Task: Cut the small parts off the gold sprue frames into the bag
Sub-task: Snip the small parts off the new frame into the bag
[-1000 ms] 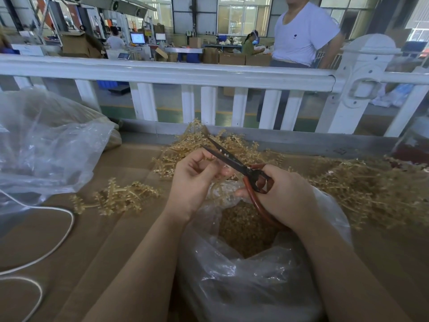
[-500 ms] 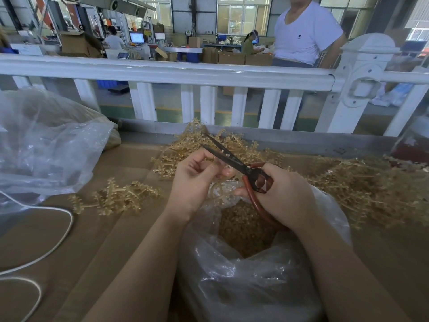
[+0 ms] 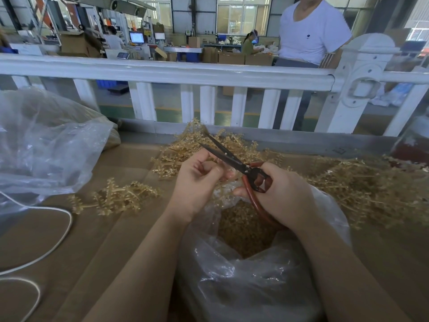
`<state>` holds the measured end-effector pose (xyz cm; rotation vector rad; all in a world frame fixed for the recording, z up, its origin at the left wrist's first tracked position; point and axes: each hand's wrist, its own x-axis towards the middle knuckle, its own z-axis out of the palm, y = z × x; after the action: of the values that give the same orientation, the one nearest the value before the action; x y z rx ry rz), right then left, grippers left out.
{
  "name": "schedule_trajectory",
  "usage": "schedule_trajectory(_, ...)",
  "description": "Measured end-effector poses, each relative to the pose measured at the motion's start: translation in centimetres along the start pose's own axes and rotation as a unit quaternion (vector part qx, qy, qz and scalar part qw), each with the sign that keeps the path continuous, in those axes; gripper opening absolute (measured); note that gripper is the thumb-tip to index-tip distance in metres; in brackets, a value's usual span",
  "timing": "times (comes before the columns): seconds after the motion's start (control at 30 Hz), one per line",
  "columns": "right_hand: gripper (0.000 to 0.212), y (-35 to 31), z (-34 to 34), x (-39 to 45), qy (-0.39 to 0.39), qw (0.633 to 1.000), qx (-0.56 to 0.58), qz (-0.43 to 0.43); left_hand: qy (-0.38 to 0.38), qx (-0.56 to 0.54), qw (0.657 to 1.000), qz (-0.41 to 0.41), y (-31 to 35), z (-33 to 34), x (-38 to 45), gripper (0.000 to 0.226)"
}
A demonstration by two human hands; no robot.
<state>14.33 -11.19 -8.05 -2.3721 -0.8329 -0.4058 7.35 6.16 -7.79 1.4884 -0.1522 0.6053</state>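
From the head camera we see both of our hands working over the bag (image 3: pixel 255 275). Our right hand (image 3: pixel 282 197) has its fingers curled through the red handles of the scissors (image 3: pixel 234 161). The two dark blades stand apart, with their tips pointing away from us. Our left hand (image 3: pixel 197 182) is just beside the blades, with its fingers curled in. We think it pinches a bit of gold sprue frame right at the scissors, but the piece is too small and hidden to be sure.

Under both hands the clear bag is wide open. Its bottom is full of small gold parts (image 3: pixel 241 226), so lots of cutting is already done. Beyond the scissor tips there is a heap of gold frames (image 3: pixel 197 147). Out past our right hand there is a bigger heap (image 3: pixel 371 182). One loose gold frame (image 3: pixel 116 198) lies out past our left hand, on the brown cardboard (image 3: pixel 97 240).

We judge we are in the middle of the cutting step, with the blades ready for a snip. Next we should squeeze the handles so the blades close on the thin stem. We need to keep our left fingertips (image 3: pixel 222 169) out of the blades. We need to stay over the bag mouth so the part drops in.
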Motion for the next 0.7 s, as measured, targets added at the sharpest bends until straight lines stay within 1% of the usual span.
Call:
schedule_trajectory(0.13, 0.065, -0.12, 0.00, -0.09, 0.000, 1.000, 0.010, -0.005, 0.002, -0.006, 1.000, -0.003, 0.21, 0.01, -0.11, 0.016)
schedule_trajectory(0.27, 0.071, -0.13, -0.07, -0.03, 0.007, 1.000, 0.004, -0.004, 0.006, 0.001, 1.000, -0.006, 0.28, 0.00, -0.10, 0.016)
schedule_trajectory(0.37, 0.080, -0.09, -0.16, -0.02, 0.008, 1.000, 0.000, -0.001, 0.014, 0.003, 1.000, -0.011, 0.26, -0.12, -0.08, 0.017)
schedule_trajectory(0.5, 0.069, -0.13, -0.28, 0.00, -0.004, 1.000, 0.004, 0.014, 0.028, 0.000, 0.999, -0.021, 0.38, -0.32, 0.04, 0.012)
schedule_trajectory(0.57, 0.072, -0.25, -0.32, 0.17, -0.013, 0.998, 0.053, 0.044, 0.045, -0.020, 0.998, -0.043, 0.48, -0.49, 0.20, 0.008)
schedule_trajectory(0.63, 0.075, -0.41, -0.37, 0.39, -0.020, 0.988, 0.135, 0.074, 0.062, -0.042, 0.995, -0.072, 0.53, -0.62, 0.37, 0.011)
schedule_trajectory(0.67, 0.070, -0.50, -0.39, 0.49, -0.026, 0.982, 0.169, 0.082, 0.065, -0.048, 0.993, -0.084, 0.54, -0.65, 0.43, 0.011)
schedule_trajectory(0.7, 0.059, -0.66, -0.41, 0.55, -0.033, 0.976, 0.195, 0.089, 0.064, -0.047, 0.993, -0.092, 0.57, -0.64, 0.46, 0.010)
